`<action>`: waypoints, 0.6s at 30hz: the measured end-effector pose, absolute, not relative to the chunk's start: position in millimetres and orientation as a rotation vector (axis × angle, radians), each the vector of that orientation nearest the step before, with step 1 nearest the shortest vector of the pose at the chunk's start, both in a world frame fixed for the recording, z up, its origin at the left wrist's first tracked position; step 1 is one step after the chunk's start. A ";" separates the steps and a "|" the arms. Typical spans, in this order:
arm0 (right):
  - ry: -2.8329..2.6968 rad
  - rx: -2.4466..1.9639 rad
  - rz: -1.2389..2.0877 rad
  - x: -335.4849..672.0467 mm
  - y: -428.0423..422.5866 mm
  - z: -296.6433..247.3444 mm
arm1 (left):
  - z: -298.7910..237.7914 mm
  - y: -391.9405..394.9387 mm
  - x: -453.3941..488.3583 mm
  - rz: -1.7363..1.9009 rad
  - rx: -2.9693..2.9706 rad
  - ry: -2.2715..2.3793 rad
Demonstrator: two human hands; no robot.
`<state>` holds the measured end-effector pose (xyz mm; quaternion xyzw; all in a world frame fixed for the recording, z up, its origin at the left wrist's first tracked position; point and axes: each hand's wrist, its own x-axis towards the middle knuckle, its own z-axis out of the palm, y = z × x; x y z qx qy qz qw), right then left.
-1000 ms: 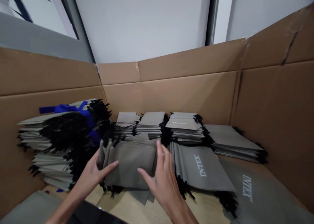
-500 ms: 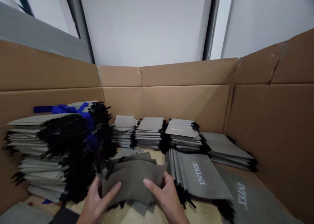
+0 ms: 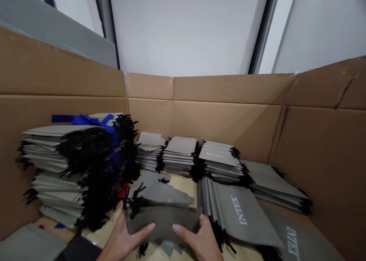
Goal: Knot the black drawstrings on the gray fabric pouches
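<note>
Between my two hands is a small bundle of grey drawstring pouches [image 3: 164,221] with black cords at its left end. My left hand [image 3: 130,236] grips the left end, thumb across the near face. On the right end my right hand [image 3: 197,234] has a like grip, thumb pointing inward. The fingers behind the bundle are mostly hidden. Just beyond it, more loose grey pouches [image 3: 160,188] lie on the pale surface. Right beside my right hand leans a row of pouches [image 3: 228,204] printed INTEX.
Tall pouch stacks [image 3: 54,158] with black cords and a blue ribbon [image 3: 91,120] stand at left. Several lower stacks [image 3: 180,154] line the back. Cardboard walls [image 3: 223,120] enclose the area. Another INTEX pouch [image 3: 297,234] lies at the right front.
The bundle has tipped and sits lower, its upper edges now showing, with both hands still on it. The whole view has shifted slightly, so the stacks appear further right.
</note>
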<state>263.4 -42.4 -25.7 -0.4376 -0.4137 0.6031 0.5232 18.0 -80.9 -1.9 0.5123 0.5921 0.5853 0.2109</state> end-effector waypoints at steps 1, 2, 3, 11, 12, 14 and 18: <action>-0.990 -1.058 1.431 263.1 -44.6 -26.2 | -6.0 -81.1 20.6 1.623 1.431 1.603; -1.014 -1.037 1.422 262.2 -46.7 -25.4 | -10.6 -81.2 23.6 1.614 1.431 1.545; -1.050 -0.998 1.414 261.1 -48.8 -23.6 | -15.3 -81.3 26.5 1.594 1.422 1.479; -0.950 -1.051 1.413 262.3 -54.0 -12.1 | -7.1 -76.9 29.9 1.452 1.278 1.477; -0.961 -1.040 1.396 262.2 -52.7 -7.2 | 4.4 -74.6 29.8 1.432 1.248 1.457; -1.028 -0.994 1.331 260.7 -47.6 7.9 | 31.7 -68.6 29.5 1.386 1.240 1.371; -0.962 -1.026 1.151 251.5 -30.6 32.8 | 78.8 -55.6 22.0 1.383 1.184 1.238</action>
